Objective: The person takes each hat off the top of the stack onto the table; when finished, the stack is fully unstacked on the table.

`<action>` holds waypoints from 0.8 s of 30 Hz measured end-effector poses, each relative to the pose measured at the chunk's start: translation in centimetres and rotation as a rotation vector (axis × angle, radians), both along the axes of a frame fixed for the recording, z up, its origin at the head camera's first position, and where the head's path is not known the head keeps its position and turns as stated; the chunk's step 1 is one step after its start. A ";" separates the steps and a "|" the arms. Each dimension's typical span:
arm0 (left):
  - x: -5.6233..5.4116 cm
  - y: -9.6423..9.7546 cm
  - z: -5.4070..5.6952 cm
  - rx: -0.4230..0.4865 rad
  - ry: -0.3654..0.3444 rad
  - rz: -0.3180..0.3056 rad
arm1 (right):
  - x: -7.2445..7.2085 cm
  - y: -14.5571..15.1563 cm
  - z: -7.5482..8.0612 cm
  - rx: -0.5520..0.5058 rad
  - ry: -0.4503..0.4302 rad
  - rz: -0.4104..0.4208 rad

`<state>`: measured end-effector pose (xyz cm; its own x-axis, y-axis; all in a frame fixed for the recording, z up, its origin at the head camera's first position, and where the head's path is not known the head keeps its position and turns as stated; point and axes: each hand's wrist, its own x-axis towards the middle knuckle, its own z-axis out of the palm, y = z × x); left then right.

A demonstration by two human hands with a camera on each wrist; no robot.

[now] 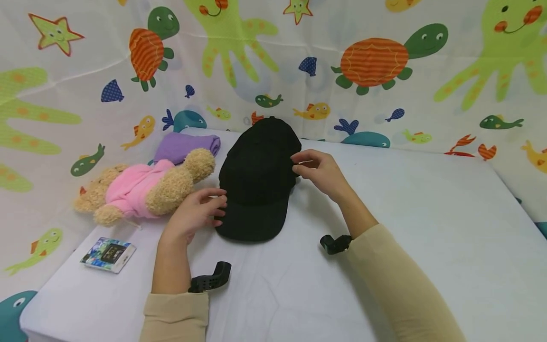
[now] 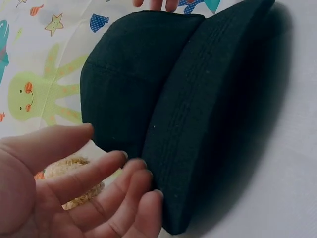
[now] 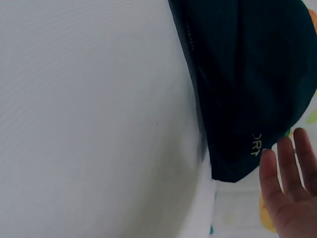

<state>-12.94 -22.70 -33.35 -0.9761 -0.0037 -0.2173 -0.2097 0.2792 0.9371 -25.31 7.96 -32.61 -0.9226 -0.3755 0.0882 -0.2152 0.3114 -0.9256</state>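
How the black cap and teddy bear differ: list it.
The black cap looks smooth and dark; the teddy bear is tan and curly, with a pink top. The cap's brim points toward the person; the bear's head points left. The cap is between the left hand and right hand; the bear lies farther left. Both items look like fabric.

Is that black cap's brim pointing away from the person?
No, in the head view the black cap has its brim at the near end.

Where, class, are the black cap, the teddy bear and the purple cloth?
Black cap (image 1: 256, 176): head view, on its crown.
Teddy bear (image 1: 136, 191): head view, on its pink top.
Purple cloth (image 1: 183, 147): head view, on its upper surface.
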 end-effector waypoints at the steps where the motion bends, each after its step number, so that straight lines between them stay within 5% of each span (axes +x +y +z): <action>1: 0.0 0.1 0.0 -0.006 -0.004 0.004 | -0.1 -0.1 0.1 0.003 0.001 -0.002; 15: -0.1 0.2 0.1 -0.137 -0.034 0.028 | -0.5 -1.2 -0.2 0.003 -0.028 -0.019; 24: 0.1 -0.3 0.0 -0.215 -0.122 0.068 | -0.7 -2.1 -0.7 -0.009 -0.045 -0.039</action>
<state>-12.79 -23.03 -33.33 -0.9387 -0.1277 -0.3203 -0.3426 0.4505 0.8244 -26.03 5.83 -33.30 -0.9397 -0.3385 0.0491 -0.1609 0.3108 -0.9368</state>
